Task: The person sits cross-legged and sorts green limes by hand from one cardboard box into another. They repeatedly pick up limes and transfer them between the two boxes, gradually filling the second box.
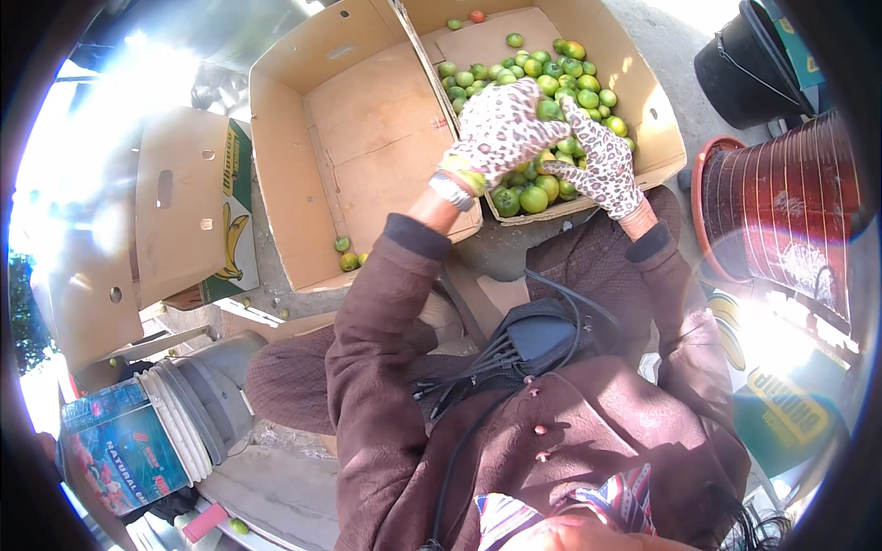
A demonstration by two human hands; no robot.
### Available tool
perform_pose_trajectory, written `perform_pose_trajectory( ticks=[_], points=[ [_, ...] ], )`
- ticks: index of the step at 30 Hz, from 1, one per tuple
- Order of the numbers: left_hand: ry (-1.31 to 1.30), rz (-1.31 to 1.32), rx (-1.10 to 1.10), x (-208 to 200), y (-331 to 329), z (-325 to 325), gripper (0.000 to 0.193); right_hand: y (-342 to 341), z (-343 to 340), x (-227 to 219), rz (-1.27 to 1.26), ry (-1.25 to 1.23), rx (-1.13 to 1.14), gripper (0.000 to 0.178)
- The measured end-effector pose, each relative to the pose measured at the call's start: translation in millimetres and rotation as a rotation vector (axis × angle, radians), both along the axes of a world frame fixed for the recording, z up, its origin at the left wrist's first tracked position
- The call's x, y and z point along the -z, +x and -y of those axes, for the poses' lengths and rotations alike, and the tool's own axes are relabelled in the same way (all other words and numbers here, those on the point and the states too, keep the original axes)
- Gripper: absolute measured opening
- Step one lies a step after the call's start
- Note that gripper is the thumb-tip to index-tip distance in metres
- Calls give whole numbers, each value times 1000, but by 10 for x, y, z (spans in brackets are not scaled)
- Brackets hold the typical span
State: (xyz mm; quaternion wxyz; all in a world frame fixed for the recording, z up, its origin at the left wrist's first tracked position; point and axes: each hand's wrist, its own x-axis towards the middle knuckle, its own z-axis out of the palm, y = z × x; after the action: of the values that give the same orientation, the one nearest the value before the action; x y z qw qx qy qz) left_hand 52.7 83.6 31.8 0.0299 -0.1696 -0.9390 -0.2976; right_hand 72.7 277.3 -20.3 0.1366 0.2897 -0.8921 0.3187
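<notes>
Both my hands wear spotted, light-coloured gloves and are over a cardboard box (657,119) holding many green tomatoes (542,191), some turning yellow. My left hand (503,129) is curled, with a green tomato (549,110) between its thumb and fingers. Part of its grip is hidden from above. Close on the right, my right hand (602,165) has thumb and forefinger spread apart above the tomatoes, its forefinger tip near that same tomato. A red tomato (477,16) lies at the box's far end.
Adjoining on the left, a second cardboard box (367,138) has a few tomatoes in its near corner. More cartons (175,202) and a bucket (129,441) stand at left. To the right are a black bucket (749,69) and a reddish ribbed container (781,211).
</notes>
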Motion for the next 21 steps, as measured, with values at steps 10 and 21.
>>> perform_pose_trajectory(
  ticks=[10, 21],
  points=[
    [453, 259, -116, 108, -82, 741, 39, -199, -204, 589, 90, 358, 216, 46],
    [-874, 859, -387, 1382, 793, 2883, 35, -277, -222, 710, 213, 547, 241, 32]
  ],
)
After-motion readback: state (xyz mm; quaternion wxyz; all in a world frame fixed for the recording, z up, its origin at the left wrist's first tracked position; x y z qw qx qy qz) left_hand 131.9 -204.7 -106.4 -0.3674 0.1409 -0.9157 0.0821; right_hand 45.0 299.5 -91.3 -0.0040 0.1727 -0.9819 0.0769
